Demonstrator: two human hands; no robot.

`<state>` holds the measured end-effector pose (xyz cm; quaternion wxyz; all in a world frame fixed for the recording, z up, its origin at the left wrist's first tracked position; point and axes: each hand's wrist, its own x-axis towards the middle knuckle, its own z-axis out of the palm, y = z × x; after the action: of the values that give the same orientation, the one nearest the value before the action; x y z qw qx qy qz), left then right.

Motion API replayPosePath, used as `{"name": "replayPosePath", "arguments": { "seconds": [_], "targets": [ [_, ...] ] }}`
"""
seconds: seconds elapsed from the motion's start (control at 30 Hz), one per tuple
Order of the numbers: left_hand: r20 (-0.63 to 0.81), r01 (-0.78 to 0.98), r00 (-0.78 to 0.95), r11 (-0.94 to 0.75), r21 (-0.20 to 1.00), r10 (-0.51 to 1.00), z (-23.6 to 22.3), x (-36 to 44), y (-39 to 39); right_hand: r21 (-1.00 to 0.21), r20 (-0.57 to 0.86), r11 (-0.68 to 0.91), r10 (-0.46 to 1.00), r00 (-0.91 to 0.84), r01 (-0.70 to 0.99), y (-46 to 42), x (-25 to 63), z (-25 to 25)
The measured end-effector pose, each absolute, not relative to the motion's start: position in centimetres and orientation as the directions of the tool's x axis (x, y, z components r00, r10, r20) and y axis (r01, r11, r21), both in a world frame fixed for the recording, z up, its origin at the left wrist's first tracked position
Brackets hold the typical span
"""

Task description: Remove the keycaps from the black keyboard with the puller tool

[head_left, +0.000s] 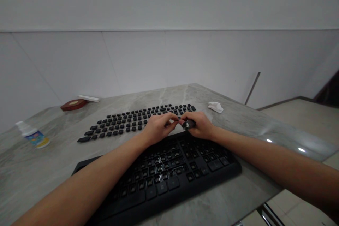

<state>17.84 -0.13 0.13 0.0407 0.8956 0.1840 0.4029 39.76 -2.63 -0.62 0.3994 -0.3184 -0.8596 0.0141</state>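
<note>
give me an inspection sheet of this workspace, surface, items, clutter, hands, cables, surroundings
Surface: grey marbled tabletop, light glints at right.
Job's things: black keyboard, many key positions bare, some keys in place along the near edge; loose keycaps laid in rows beyond it; dark tool.
Clutter: bottle at left; red-brown object and white strip farther back; crumpled white tissue at right.
Left hand: fingertips pinched together, contents too small to tell.
Right hand: gripping the dark tool, close to the left fingertips.
Cables: nothing seen.
Surroundings: pale wall behind.
</note>
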Motion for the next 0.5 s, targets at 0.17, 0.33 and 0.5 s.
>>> {"name": "replayPosePath", "arguments": {
  "seconds": [0.17,0.33,0.5],
  "targets": [
    [0.716,0.26,0.593,-0.929,0.264,0.369,-0.16,17.99,0.02,-0.274,0.688,0.805,0.546,-0.477,0.526,-3.02,39.61,-0.39],
    [0.712,0.267,0.595,-0.927,0.264,0.374,-0.31,18.0,0.23,-0.261,0.687,0.794,0.552,-0.472,0.549,-3.04,39.59,-0.42],
    [0.715,0.323,0.561,-0.906,0.274,0.417,-0.19,18.04,0.21,-0.272,0.674,0.752,0.594,-0.439,0.601,-2.52,39.84,-0.71]
  ]
}}
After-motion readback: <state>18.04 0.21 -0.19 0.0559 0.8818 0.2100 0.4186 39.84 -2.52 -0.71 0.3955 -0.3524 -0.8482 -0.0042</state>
